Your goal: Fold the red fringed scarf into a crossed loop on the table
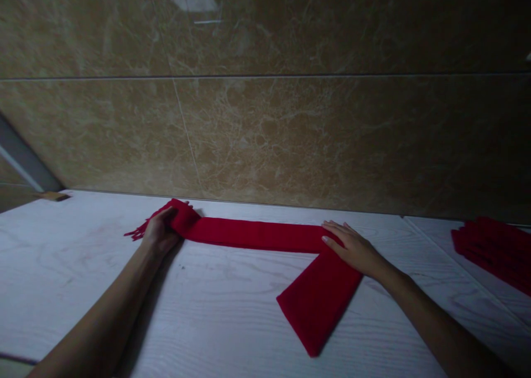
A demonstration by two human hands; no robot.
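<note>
A red scarf (253, 234) lies on a white wood-grained table (232, 306), its long strip running between the 2 hands, close to the tiled wall (265, 135) that bounds the table's far side. At the right edge is a pile of red cloth (498, 248), well apart from the right hand (352, 248); a seam (460, 270) crosses the tabletop between them. A small wooden block (53, 196) sits at the far left corner, beside a grey post (27, 151). Nothing stands between the 2 hands except the scarf.

The left hand (161, 231) is curled closed around the fringed end, gripping it. The right hand lies flat and open, fingers extended, pressing on the strip where a wider folded section slants toward the person — the hand covers part of that bend, so its layering is hidden. Cloth hides most of the left fingers. The frame cuts off the pile, and dim light blurs its folds.
</note>
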